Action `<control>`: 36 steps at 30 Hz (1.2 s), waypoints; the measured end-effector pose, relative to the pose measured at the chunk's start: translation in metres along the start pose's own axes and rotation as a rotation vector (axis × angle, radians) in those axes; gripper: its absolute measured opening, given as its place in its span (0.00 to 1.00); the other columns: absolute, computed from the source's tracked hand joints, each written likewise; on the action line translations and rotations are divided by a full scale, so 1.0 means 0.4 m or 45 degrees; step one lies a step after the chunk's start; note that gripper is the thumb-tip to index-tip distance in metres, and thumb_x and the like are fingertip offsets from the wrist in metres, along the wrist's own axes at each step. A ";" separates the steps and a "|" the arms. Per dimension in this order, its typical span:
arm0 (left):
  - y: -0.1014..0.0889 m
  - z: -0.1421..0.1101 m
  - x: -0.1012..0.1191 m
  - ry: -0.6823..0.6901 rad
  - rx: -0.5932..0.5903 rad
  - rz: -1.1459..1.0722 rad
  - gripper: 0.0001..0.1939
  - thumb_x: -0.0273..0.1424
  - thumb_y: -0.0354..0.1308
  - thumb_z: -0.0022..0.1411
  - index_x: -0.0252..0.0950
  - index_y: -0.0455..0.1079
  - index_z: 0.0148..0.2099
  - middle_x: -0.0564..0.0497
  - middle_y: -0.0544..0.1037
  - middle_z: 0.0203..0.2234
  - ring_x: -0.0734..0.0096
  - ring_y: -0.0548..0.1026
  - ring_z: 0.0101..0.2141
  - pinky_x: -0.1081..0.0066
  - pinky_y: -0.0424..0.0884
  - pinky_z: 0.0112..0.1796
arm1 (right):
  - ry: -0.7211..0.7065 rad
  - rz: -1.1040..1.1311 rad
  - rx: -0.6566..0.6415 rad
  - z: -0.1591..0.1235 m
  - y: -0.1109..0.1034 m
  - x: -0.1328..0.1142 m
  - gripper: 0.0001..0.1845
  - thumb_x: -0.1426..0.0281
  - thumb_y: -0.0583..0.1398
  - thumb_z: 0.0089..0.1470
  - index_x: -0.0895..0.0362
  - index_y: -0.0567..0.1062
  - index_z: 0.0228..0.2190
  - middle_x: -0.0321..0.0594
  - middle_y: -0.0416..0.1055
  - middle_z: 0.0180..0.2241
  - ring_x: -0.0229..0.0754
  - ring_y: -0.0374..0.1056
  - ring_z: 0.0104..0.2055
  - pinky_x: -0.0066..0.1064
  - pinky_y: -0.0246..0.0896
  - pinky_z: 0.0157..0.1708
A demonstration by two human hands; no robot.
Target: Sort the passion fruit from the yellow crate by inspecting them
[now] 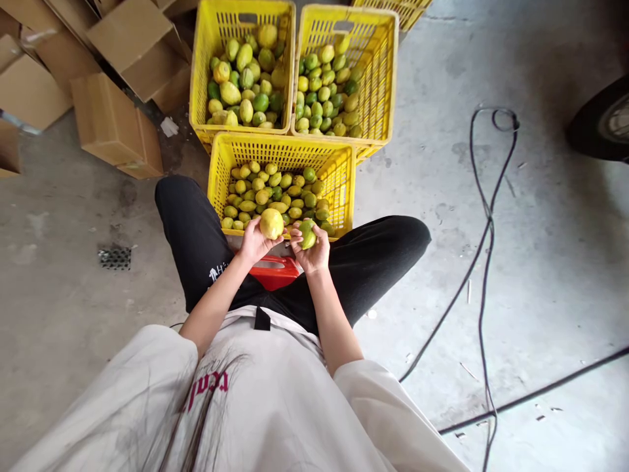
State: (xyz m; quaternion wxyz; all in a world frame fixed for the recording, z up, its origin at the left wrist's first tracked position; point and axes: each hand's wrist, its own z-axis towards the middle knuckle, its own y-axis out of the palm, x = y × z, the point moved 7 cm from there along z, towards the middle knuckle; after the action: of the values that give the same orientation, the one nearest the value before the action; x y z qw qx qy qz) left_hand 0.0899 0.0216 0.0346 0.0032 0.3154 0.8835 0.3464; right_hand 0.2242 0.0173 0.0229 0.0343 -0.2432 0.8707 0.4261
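Note:
My left hand is closed round a large yellow lemon, held above the near edge of a yellow plastic crate. Beside it, my right hand grips a smaller green lemon with the fingers curled over it. The two fruits are a short gap apart. Inside the near crate lie many yellow and green lemons, some partly hidden behind my hands.
Behind stand two more yellow crates of fruit, a left one and a right one. Cardboard boxes pile up at the far left. Black cable runs over the concrete floor on the right, near a tyre. A red stool shows between my legs.

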 end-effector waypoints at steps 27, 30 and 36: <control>0.002 -0.010 0.012 0.052 -0.058 -0.128 0.25 0.36 0.43 0.80 0.37 0.75 0.67 0.39 0.87 0.47 0.53 0.88 0.47 0.66 0.83 0.35 | -0.017 -0.089 0.054 0.007 -0.017 -0.001 0.09 0.70 0.66 0.60 0.48 0.78 0.43 0.32 0.80 0.36 0.37 0.77 0.36 0.21 0.72 0.27; 0.000 -0.002 0.005 0.027 -0.046 -0.094 0.23 0.36 0.46 0.81 0.35 0.76 0.65 0.40 0.87 0.46 0.53 0.88 0.48 0.67 0.83 0.35 | -0.026 -0.062 0.021 0.009 -0.022 -0.001 0.11 0.65 0.65 0.60 0.48 0.77 0.45 0.34 0.82 0.38 0.42 0.80 0.41 0.29 0.80 0.36; -0.010 -0.001 -0.002 -0.014 0.037 -0.047 0.19 0.41 0.52 0.81 0.36 0.78 0.57 0.47 0.82 0.30 0.65 0.81 0.27 0.75 0.69 0.21 | -0.061 -0.031 0.002 0.003 -0.010 -0.001 0.15 0.68 0.64 0.55 0.49 0.77 0.45 0.41 0.84 0.44 0.50 0.82 0.51 0.44 0.85 0.49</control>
State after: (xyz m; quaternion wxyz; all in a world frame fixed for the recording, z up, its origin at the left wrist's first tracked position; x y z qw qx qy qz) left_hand 0.0885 0.0186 0.0325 0.0100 0.3010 0.8941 0.3316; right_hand 0.2264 0.0164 0.0193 0.0605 -0.2434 0.8671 0.4304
